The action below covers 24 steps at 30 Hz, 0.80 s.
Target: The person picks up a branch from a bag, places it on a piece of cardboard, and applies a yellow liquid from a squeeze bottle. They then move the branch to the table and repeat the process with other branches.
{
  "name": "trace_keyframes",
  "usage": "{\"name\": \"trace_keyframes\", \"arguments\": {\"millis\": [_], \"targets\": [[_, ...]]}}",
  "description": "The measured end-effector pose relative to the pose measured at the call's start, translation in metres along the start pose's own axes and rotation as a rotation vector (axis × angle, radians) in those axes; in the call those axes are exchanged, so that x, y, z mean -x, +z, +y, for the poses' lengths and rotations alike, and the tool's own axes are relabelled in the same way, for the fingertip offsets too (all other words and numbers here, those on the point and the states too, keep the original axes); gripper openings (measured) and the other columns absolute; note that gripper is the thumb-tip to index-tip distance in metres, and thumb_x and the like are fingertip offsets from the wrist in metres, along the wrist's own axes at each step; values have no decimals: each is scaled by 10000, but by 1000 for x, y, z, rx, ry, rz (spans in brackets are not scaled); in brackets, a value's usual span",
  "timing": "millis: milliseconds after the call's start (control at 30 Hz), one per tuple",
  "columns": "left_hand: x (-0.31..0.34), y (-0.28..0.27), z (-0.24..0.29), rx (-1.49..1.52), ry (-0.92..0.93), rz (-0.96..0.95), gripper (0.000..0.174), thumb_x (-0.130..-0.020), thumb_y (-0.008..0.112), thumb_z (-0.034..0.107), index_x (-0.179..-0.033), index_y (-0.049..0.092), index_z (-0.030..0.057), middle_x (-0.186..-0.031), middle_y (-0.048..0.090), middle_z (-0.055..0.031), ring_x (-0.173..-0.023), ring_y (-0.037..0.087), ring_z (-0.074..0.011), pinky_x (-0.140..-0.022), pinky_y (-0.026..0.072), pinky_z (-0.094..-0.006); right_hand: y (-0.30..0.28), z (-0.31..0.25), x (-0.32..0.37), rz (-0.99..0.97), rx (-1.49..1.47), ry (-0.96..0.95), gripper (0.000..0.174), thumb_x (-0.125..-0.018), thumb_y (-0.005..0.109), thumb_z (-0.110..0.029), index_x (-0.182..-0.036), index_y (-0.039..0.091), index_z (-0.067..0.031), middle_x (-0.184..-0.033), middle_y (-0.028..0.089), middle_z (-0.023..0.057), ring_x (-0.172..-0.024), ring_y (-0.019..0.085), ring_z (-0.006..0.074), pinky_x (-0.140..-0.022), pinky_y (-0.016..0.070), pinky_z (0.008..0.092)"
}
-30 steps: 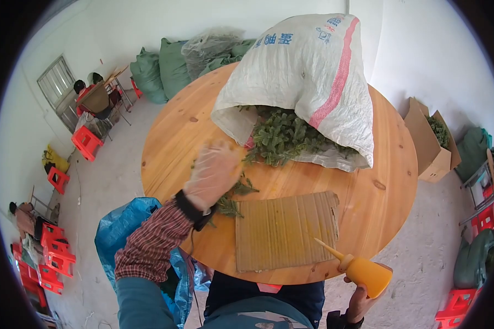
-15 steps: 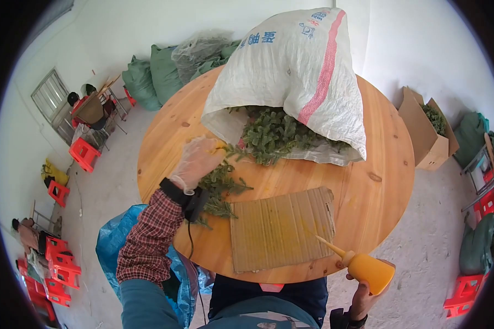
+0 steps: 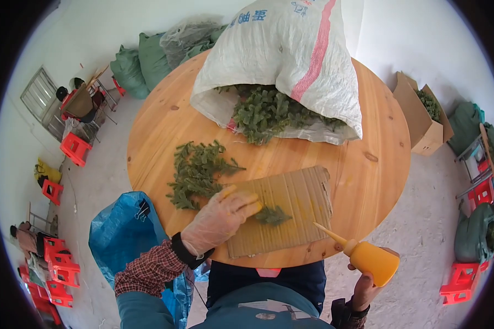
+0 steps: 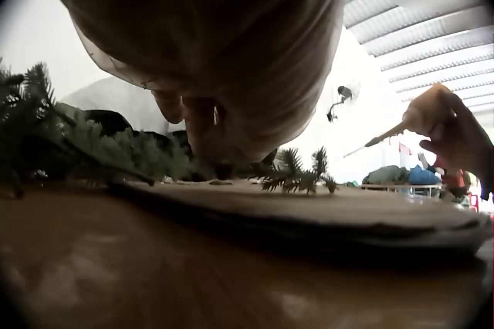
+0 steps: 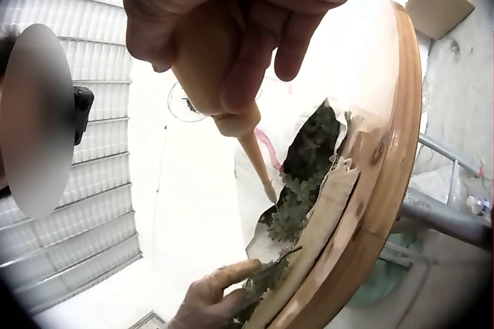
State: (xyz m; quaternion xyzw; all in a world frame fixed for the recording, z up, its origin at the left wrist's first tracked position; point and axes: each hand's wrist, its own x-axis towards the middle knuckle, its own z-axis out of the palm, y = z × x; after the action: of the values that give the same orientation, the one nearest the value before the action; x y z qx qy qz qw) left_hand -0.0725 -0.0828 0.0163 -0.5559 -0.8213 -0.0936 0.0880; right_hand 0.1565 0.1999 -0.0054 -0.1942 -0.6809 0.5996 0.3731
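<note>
My gloved left hand (image 3: 217,222) is low over the ribbed cardboard sheet (image 3: 280,241), its fingertips at one end of a small green sprig (image 3: 273,215). Thumb and forefinger close on that sprig in the right wrist view, where its stem (image 5: 292,253) points away from the hand. Yellow stains mark the glove's fingers. My bare right hand (image 3: 364,293) grips a squeeze bottle (image 3: 374,264) of yellow-orange liquid past the table's front edge. Its long nozzle (image 3: 329,233) slants up left toward the cardboard. Left of the board lies a pile of evergreen sprigs (image 3: 195,172).
On the round wooden table (image 3: 370,181), a white woven sack (image 3: 274,52) spills greenery (image 3: 263,115) from its mouth. A blue bag (image 3: 121,230) hangs at the table's left front. Beyond are a cardboard box (image 3: 422,123), red stools (image 3: 75,148) and green sacks (image 3: 156,57).
My left hand has come from the sprig pile near the sack down to the cardboard, where a sprig now shows. My right hand keeps its hold on the bottle. The head view has shifted slightly.
</note>
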Motion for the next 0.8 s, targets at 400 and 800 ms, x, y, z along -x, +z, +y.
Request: {"name": "trace_keyframes", "arguments": {"millis": [400,800], "targets": [[11,9,59,-48,-180,20,461,-866,611,166,-1317,605,70,-1263,568,-103,-1174,565,-285,-965,440,-411,34,6,-4,-231,-71,-47,786,-736,871,-464,-1233,452,-22,-1083,596,151,-1046,636,277,-899,514,398],[13,12,58,12,-204,6,458,-864,620,194,-1304,605,65,-1285,555,-105,-1159,574,-272,-963,445,-401,51,18,-14,-392,-37,-166,798,-677,932,-318,-1259,454,-58,-1145,606,181,-1063,645,296,-945,524,407]]}}
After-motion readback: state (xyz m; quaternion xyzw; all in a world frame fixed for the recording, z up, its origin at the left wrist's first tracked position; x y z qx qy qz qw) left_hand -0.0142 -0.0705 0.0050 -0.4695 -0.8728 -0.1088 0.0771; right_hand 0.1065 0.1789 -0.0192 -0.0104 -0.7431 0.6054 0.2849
